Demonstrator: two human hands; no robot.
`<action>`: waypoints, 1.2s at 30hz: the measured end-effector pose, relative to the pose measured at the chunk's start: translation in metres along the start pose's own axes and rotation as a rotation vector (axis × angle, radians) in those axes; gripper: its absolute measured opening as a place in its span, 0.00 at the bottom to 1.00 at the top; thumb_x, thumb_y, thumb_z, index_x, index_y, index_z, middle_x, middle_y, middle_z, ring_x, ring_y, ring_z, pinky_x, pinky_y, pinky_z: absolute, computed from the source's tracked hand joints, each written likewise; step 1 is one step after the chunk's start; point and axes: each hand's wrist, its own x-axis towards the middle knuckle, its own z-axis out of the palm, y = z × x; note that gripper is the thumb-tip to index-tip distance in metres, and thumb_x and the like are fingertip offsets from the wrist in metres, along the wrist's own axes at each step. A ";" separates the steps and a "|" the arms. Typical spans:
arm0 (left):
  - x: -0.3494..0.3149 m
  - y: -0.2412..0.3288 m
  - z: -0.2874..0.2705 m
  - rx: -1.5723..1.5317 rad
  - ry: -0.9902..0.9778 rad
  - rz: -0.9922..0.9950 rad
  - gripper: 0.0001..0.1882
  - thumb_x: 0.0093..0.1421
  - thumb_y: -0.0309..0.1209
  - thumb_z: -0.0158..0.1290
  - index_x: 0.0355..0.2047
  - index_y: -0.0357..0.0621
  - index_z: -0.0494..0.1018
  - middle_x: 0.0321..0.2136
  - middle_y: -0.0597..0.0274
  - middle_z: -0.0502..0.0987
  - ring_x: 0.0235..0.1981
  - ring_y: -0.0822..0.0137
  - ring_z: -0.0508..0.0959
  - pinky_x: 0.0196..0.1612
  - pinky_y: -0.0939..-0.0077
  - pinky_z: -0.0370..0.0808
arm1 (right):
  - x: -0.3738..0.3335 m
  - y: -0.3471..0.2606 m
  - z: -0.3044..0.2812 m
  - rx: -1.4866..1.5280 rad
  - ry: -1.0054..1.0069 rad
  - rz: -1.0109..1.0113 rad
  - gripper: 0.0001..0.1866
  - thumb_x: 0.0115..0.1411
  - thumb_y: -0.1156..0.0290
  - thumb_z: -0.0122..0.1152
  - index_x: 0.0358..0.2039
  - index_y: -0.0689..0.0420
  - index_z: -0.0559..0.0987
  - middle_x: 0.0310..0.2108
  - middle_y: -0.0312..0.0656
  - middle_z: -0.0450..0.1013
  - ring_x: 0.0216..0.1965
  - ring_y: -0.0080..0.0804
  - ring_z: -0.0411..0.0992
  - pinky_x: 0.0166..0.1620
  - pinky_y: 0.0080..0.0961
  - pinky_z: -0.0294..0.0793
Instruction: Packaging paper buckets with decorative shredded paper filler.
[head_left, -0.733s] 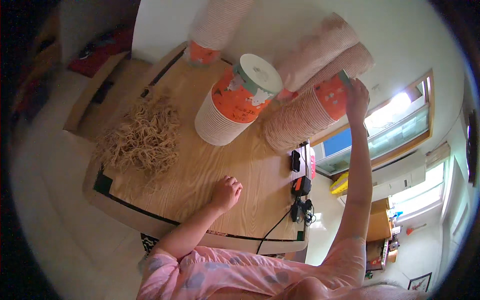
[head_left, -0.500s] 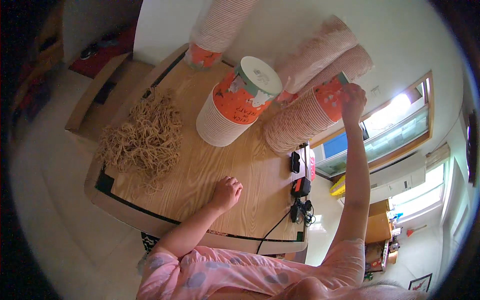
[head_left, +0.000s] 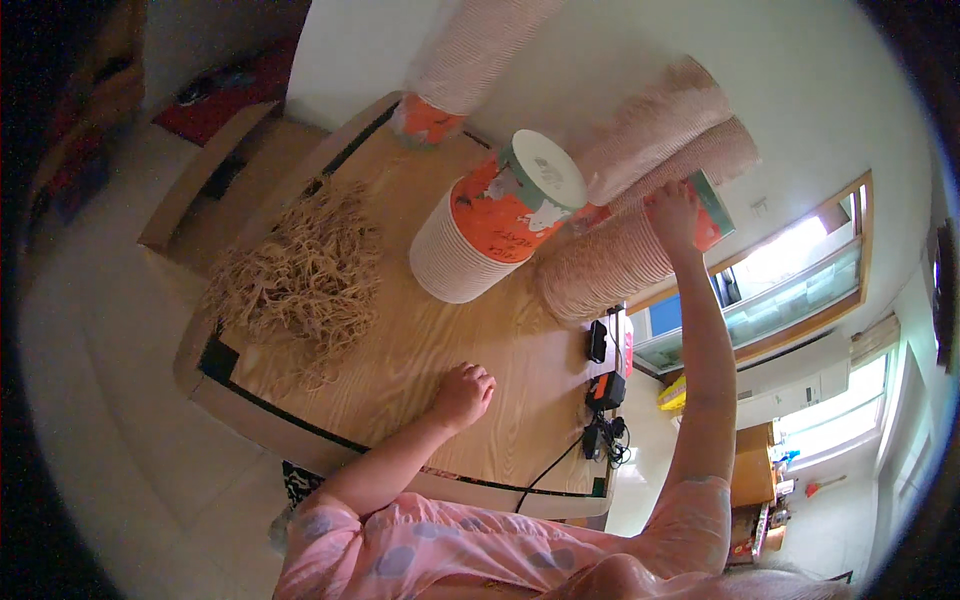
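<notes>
My right hand (head_left: 675, 212) reaches up to the top of the right-hand stack of nested paper cups (head_left: 605, 262). Its fingers are closed against the side of the top cup, an orange one with a green band (head_left: 712, 212). My left hand (head_left: 465, 395) rests on the wooden table (head_left: 400, 400), fingers curled in and nothing visible in them. Beyond it stands a shorter stack of upside-down paper cups (head_left: 490, 232), its top cup orange and green with a white base. A tangled heap of tan string (head_left: 300, 285) lies on the table's left.
Tall wrapped cup stacks (head_left: 655, 130) lean at the wall, with another wrapped stack (head_left: 465, 60) at the far corner. A black device (head_left: 597, 342), an orange-and-black box (head_left: 606, 390) and black cables (head_left: 605, 438) sit along the right edge. An open carton (head_left: 215, 175) stands beyond the left edge.
My right hand has shifted from the green end of the top cup down along its orange side. The view has swung slightly. My left hand stays resting on the table.
</notes>
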 end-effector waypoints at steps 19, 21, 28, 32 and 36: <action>0.103 -0.005 -0.068 0.453 0.151 0.087 0.14 0.56 0.30 0.45 0.41 0.42 0.73 0.59 0.51 0.57 0.60 0.53 0.57 0.59 0.49 0.53 | -0.007 -0.134 -0.121 1.213 0.119 -0.088 0.07 0.54 0.72 0.58 0.34 0.58 0.73 0.31 0.46 0.70 0.33 0.41 0.71 0.37 0.33 0.70; 0.103 -0.009 -0.068 0.473 0.203 0.109 0.14 0.57 0.32 0.44 0.41 0.42 0.72 0.57 0.50 0.59 0.60 0.54 0.56 0.59 0.48 0.52 | -0.003 -0.133 -0.122 1.227 0.095 -0.100 0.07 0.54 0.71 0.58 0.33 0.58 0.73 0.32 0.45 0.70 0.33 0.40 0.71 0.37 0.32 0.70; 0.093 -0.001 -0.071 0.455 0.129 0.061 0.13 0.57 0.30 0.43 0.40 0.39 0.72 0.57 0.48 0.59 0.60 0.53 0.56 0.60 0.49 0.51 | -0.003 -0.135 -0.124 1.240 0.106 -0.029 0.08 0.51 0.71 0.61 0.31 0.58 0.74 0.27 0.40 0.70 0.30 0.30 0.67 0.36 0.27 0.68; 0.096 -0.002 -0.072 0.532 0.074 0.067 0.15 0.57 0.35 0.44 0.42 0.43 0.71 0.57 0.49 0.60 0.61 0.56 0.54 0.59 0.46 0.50 | -0.003 -0.136 -0.126 1.253 0.088 -0.029 0.08 0.52 0.71 0.61 0.31 0.58 0.74 0.26 0.41 0.70 0.30 0.31 0.68 0.36 0.27 0.68; 0.098 -0.006 -0.066 0.573 0.080 0.093 0.16 0.57 0.35 0.44 0.44 0.43 0.71 0.56 0.51 0.60 0.61 0.57 0.55 0.58 0.45 0.54 | 0.000 -0.131 -0.123 1.128 0.113 -0.106 0.07 0.52 0.71 0.60 0.31 0.59 0.74 0.26 0.42 0.70 0.30 0.33 0.68 0.35 0.29 0.68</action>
